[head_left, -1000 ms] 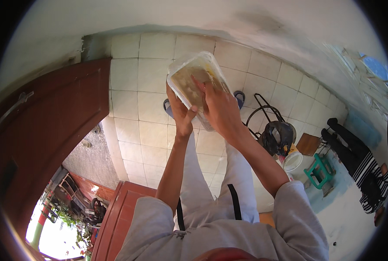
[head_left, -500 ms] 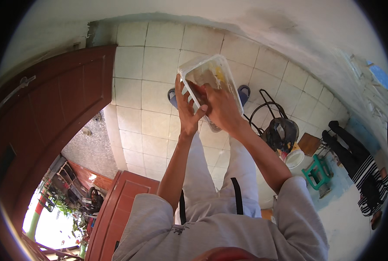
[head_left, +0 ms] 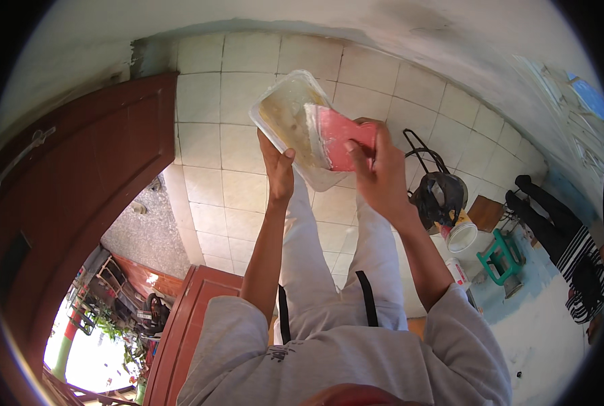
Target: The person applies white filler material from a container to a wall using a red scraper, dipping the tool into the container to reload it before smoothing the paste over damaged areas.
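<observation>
My left hand (head_left: pixel 280 169) grips a clear-white rectangular plastic tub (head_left: pixel 267 120) from its left side and below, holding it tilted over the tiled floor. Pale paste is smeared on the tub's inside. In my right hand (head_left: pixel 385 177) is a flat pink-red putty scraper (head_left: pixel 339 140), pinched by its outer side between thumb and fingers. White paste coats the scraper's left edge, which lies over the tub's right part. Whether that edge touches the tub I cannot tell.
A brown-red door (head_left: pixel 85 169) stands at left, a second panel (head_left: pixel 187 318) below it. To the right are a black plastic bag (head_left: pixel 440 196), a white bucket (head_left: pixel 461 237) and a green stool (head_left: pixel 497 260). Beyond them is a person (head_left: pixel 579 271) in dark trousers and striped top.
My right hand has come out of the tub to the right, bringing the scraper into plain view. The tub has shifted left, and my left hand now holds it lower down.
</observation>
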Action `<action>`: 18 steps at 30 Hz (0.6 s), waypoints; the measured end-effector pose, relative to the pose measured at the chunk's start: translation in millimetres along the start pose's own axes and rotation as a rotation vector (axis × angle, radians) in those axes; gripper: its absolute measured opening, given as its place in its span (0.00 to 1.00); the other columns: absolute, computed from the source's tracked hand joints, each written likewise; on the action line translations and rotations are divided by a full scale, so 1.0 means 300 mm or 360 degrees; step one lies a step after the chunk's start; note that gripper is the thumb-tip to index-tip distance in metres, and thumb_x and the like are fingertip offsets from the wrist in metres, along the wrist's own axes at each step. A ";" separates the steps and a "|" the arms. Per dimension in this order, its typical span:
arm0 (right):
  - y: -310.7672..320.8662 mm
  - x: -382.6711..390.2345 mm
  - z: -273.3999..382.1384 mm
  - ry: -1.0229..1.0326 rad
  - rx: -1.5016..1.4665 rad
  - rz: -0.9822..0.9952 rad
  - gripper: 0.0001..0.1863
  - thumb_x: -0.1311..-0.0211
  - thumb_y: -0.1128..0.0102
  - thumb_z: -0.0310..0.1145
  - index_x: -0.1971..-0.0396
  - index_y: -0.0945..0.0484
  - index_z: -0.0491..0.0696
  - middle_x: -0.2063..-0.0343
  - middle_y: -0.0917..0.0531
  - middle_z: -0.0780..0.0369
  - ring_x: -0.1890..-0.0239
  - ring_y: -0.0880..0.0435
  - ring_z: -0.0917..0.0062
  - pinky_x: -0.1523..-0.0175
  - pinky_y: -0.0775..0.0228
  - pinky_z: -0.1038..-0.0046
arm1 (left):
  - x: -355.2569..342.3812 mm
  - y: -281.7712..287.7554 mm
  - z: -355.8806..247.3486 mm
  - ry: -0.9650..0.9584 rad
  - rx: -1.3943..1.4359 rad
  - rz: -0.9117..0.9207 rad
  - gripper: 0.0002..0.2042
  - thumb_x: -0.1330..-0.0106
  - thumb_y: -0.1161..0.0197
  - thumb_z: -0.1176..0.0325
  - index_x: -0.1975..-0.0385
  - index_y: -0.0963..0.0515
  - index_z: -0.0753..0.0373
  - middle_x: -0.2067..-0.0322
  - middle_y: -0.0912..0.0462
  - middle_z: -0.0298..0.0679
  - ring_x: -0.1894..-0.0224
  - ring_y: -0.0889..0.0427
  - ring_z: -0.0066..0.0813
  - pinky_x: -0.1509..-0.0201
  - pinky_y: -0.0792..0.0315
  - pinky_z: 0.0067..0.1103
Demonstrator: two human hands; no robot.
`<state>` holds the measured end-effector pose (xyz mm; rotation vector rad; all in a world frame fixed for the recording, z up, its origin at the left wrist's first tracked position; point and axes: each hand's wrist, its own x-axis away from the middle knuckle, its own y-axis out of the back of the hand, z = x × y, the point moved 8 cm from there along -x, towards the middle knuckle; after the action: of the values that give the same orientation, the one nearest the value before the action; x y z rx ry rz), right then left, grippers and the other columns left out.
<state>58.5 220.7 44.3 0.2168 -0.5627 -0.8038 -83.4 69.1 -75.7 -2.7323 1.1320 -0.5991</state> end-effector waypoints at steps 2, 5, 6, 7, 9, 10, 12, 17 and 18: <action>0.039 0.000 -0.080 -0.0001 -0.0417 -0.0097 0.15 0.29 0.42 0.27 0.47 0.29 0.41 0.60 0.15 0.53 0.59 0.13 0.63 0.54 0.23 0.69 | -0.006 -0.031 0.031 0.0106 0.0147 0.0053 0.44 0.35 0.37 0.53 0.25 0.51 0.64 0.32 0.40 0.43 0.30 0.41 0.37 0.25 0.48 0.32; 0.088 -0.007 -0.165 -0.0194 -0.1172 -0.0140 0.15 0.28 0.42 0.29 0.45 0.28 0.42 0.54 0.16 0.61 0.54 0.15 0.76 0.49 0.25 0.75 | -0.014 -0.066 0.074 0.0190 0.0220 0.0109 0.43 0.34 0.37 0.53 0.24 0.52 0.63 0.32 0.40 0.42 0.30 0.40 0.35 0.26 0.47 0.32; 0.085 -0.006 -0.202 -0.0389 -0.1510 -0.0087 0.15 0.27 0.42 0.29 0.45 0.28 0.42 0.52 0.17 0.63 0.52 0.17 0.82 0.47 0.26 0.77 | -0.014 -0.076 0.091 0.0196 0.0224 0.0118 0.43 0.34 0.37 0.53 0.24 0.52 0.63 0.32 0.40 0.42 0.30 0.40 0.35 0.26 0.47 0.32; 0.083 0.002 -0.235 -0.0471 -0.1836 0.0067 0.16 0.28 0.41 0.28 0.44 0.27 0.42 0.52 0.17 0.62 0.50 0.18 0.81 0.45 0.27 0.76 | -0.014 -0.090 0.120 0.0267 0.0330 0.0097 0.43 0.34 0.37 0.52 0.24 0.52 0.62 0.32 0.40 0.41 0.30 0.40 0.36 0.26 0.46 0.33; 0.097 0.001 -0.308 -0.0477 -0.2061 0.0037 0.16 0.28 0.40 0.29 0.44 0.27 0.41 0.52 0.17 0.61 0.50 0.18 0.81 0.45 0.26 0.75 | -0.010 -0.111 0.194 0.0347 0.0444 0.0102 0.44 0.34 0.37 0.52 0.24 0.52 0.61 0.32 0.39 0.41 0.30 0.39 0.36 0.26 0.45 0.33; 0.100 -0.008 -0.345 -0.0479 -0.2292 0.0036 0.17 0.28 0.40 0.30 0.44 0.28 0.41 0.52 0.17 0.61 0.49 0.17 0.80 0.45 0.26 0.75 | -0.012 -0.099 0.240 0.0371 0.0446 0.0032 0.43 0.34 0.37 0.51 0.24 0.52 0.60 0.32 0.38 0.41 0.30 0.39 0.36 0.27 0.44 0.33; 0.114 -0.054 -0.440 -0.0429 -0.2396 -0.0017 0.16 0.28 0.41 0.29 0.44 0.27 0.43 0.50 0.17 0.62 0.48 0.17 0.78 0.44 0.25 0.73 | -0.026 -0.102 0.297 0.0395 0.0453 -0.0013 0.43 0.33 0.37 0.51 0.24 0.51 0.60 0.32 0.38 0.41 0.30 0.38 0.37 0.27 0.43 0.34; 0.115 -0.274 -0.823 -0.0555 -0.2449 -0.0237 0.16 0.31 0.40 0.26 0.44 0.26 0.45 0.49 0.17 0.61 0.47 0.17 0.75 0.44 0.23 0.72 | -0.001 -0.031 0.434 0.0461 0.0273 -0.0117 0.39 0.32 0.43 0.50 0.24 0.51 0.54 0.32 0.36 0.41 0.30 0.35 0.41 0.27 0.38 0.38; 0.111 -0.344 -0.899 -0.0533 -0.2408 -0.0239 0.17 0.31 0.39 0.26 0.44 0.27 0.45 0.49 0.17 0.60 0.47 0.18 0.74 0.43 0.24 0.71 | 0.010 0.002 0.464 0.0492 0.0272 -0.0157 0.39 0.31 0.44 0.51 0.24 0.51 0.54 0.32 0.36 0.41 0.30 0.34 0.41 0.27 0.39 0.38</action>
<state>170.7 312.1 -208.0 -1.2925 -0.1247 -1.2222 -25.7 61.5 -202.2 -2.6207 0.9515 -1.1085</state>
